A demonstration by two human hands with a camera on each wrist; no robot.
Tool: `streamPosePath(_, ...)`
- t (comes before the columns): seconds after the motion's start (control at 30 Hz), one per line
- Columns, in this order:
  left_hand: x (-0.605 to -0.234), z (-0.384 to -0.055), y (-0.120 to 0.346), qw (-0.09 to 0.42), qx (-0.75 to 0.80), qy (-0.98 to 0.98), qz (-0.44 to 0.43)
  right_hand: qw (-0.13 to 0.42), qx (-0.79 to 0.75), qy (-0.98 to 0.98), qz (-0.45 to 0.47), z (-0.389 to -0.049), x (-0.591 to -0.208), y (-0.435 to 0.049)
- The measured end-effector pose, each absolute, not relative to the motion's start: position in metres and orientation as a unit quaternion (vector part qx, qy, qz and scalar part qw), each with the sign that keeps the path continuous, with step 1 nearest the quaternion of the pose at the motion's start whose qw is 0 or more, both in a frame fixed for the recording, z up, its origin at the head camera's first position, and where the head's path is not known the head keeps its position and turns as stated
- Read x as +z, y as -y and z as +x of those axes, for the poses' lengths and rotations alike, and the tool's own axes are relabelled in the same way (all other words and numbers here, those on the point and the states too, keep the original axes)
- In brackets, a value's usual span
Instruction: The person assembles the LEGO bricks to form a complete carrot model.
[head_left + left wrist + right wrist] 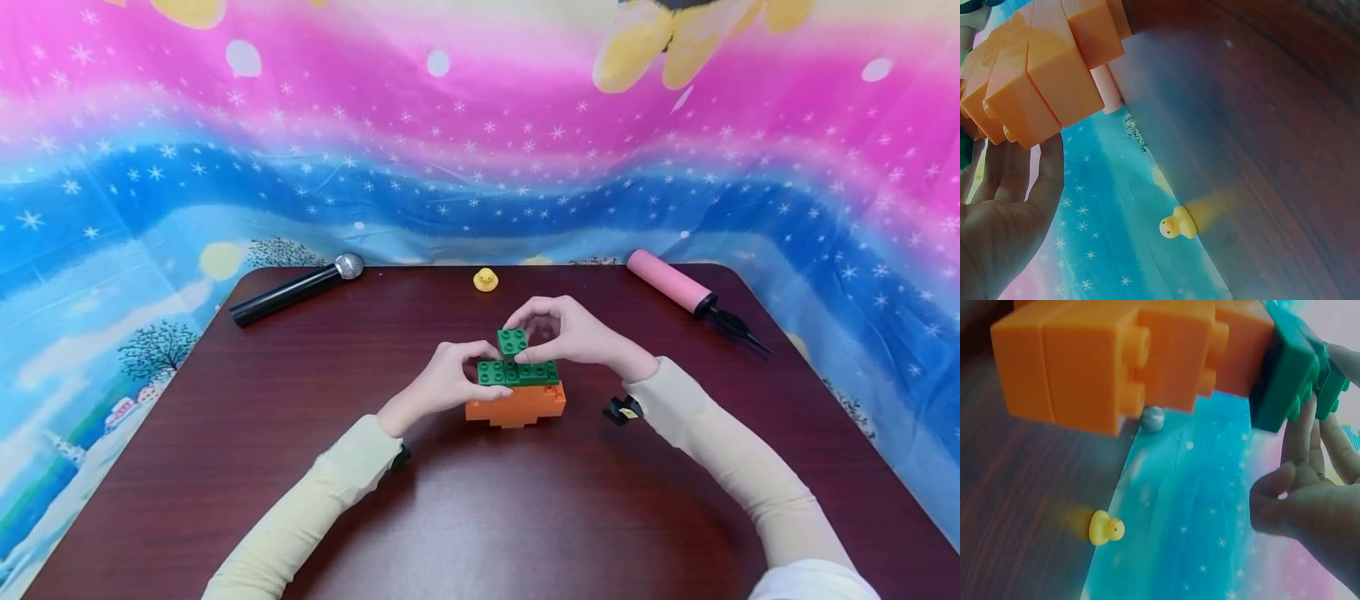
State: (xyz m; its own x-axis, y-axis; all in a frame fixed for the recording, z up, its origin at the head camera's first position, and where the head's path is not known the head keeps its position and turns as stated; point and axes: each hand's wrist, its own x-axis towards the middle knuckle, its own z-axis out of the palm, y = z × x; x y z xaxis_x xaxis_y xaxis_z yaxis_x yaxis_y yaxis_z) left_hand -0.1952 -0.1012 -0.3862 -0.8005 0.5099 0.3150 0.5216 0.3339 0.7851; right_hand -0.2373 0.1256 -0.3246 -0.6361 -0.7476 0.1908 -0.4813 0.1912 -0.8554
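An orange block build [517, 407], stepped narrower toward its base, stands at the middle of the table with a layer of green bricks [536, 373] on top. My left hand [442, 377] grips its left side, thumb across the front and fingers behind. Between thumb and fingers, my right hand [573, 333] pinches a small square green brick [513, 341] with studs upward, just over the green layer. In the right wrist view that small brick [1331, 392] sits close to the green layer [1285, 378]; whether they touch I cannot tell.
A black microphone [296, 292] lies at the back left of the dark wooden table [465, 517]. At the back edge sits a yellow rubber duck [486, 280]. A pink hand pump [671, 283] lies at the back right. Behind the table hangs a patterned cloth [450, 183].
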Motion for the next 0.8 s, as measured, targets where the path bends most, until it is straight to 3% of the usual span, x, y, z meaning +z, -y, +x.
streamPosePath(0.8,-0.391,-0.198,0.102,0.011,-0.491,0.813,-0.312,0.095,-0.435,-0.796,-0.411,-0.220,-0.343,-0.118)
